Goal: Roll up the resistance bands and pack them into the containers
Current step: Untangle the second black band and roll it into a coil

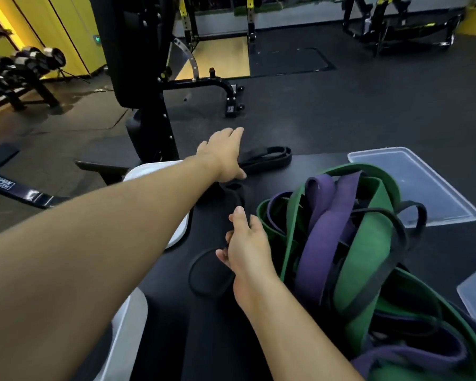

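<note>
Left hand (223,155) fingers straight, over far black band (267,158). Right hand (246,250) fingers pinch thin black band (201,287). Near-left white container (129,325): contents hidden.

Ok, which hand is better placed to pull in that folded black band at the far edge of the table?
Left, probably. The left hand is stretched out, fingers straight, right at the folded black band. The right hand sits nearer and grips a thin black loop.
</note>
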